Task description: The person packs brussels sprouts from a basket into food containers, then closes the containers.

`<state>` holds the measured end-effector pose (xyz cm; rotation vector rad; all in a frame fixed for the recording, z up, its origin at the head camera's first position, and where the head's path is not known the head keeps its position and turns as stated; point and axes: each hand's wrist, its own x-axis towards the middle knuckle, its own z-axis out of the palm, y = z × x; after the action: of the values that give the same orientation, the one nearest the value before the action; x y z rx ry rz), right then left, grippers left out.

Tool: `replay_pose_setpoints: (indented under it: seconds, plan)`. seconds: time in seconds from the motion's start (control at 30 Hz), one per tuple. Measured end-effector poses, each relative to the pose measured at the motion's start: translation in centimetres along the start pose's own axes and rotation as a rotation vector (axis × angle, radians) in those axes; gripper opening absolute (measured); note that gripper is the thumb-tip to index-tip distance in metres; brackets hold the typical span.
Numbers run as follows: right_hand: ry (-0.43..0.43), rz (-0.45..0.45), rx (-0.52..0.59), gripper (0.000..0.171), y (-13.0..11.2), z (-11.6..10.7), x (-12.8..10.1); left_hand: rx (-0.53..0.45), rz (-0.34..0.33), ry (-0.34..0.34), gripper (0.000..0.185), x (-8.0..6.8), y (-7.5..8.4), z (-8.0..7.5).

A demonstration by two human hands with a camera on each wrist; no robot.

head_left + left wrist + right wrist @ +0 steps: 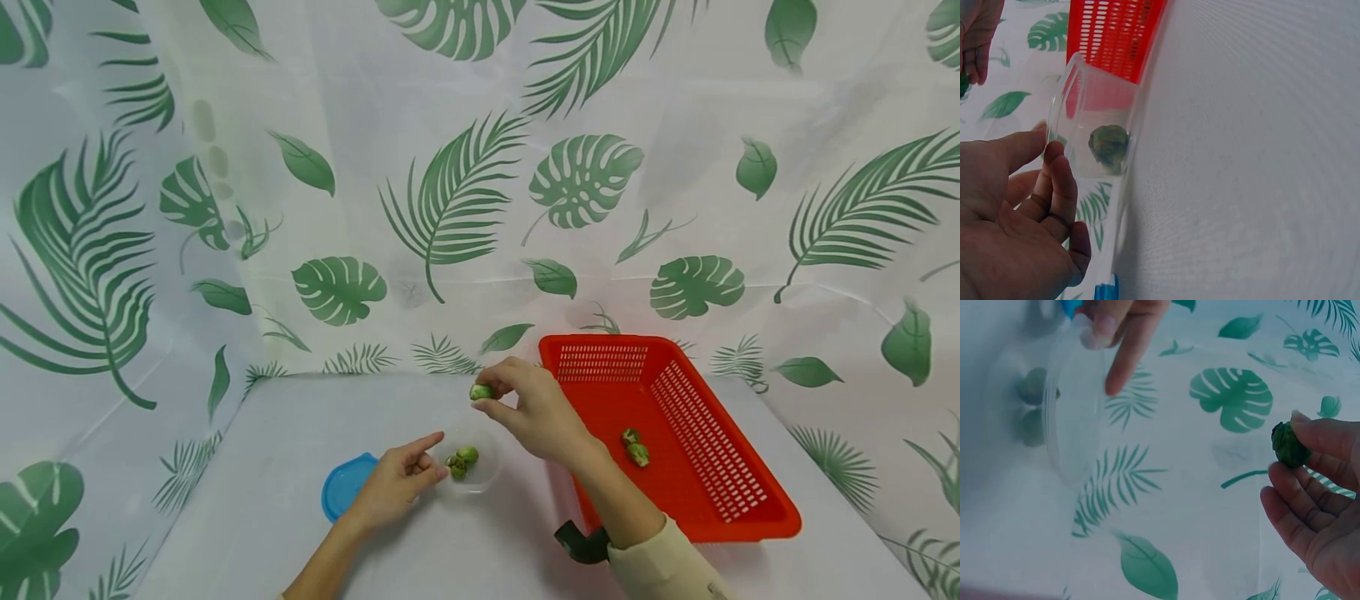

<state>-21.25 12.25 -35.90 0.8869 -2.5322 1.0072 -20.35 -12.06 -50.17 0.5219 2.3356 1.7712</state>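
Note:
In the head view my right hand (pixel 536 408) is raised over the table, pinching a Brussels sprout (pixel 482 392) between thumb and fingertips. The right wrist view also shows this sprout (pixel 1290 445), small and green. Below it to the left stands a clear plastic container (pixel 486 473), upright, with several sprouts (pixel 467 455) inside. My left hand (pixel 397 479) holds the container's left rim, thumb at the edge, index finger reaching out past it. In the left wrist view a sprout (pixel 1109 147) shows through the container's wall.
On the right stands a red perforated basket (pixel 750 467) with sprouts (pixel 637 454) on its floor. A blue lid (pixel 343 490) lies on the table (pixel 262 467), partly behind my left hand. A black curved object (pixel 581 543) sits by my right forearm. Leaf-patterned sheeting (pixel 465 317) encloses the back and sides.

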Motion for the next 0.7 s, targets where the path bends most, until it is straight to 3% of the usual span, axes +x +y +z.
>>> replay_pose_setpoints:
  seconds: [0.43, 0.7]
  plan:
    - [0.064, 0.037, -0.054, 0.020, -0.7, 2.5, -1.3, 0.003, 0.004, -0.004, 0.063, 0.0, 0.0, 0.0]
    - [0.049, 0.037, -0.056, 0.021, -0.4, 4.2, -1.9, -0.001, 0.004, -0.001, 0.063, -0.1, 0.0, -0.1]
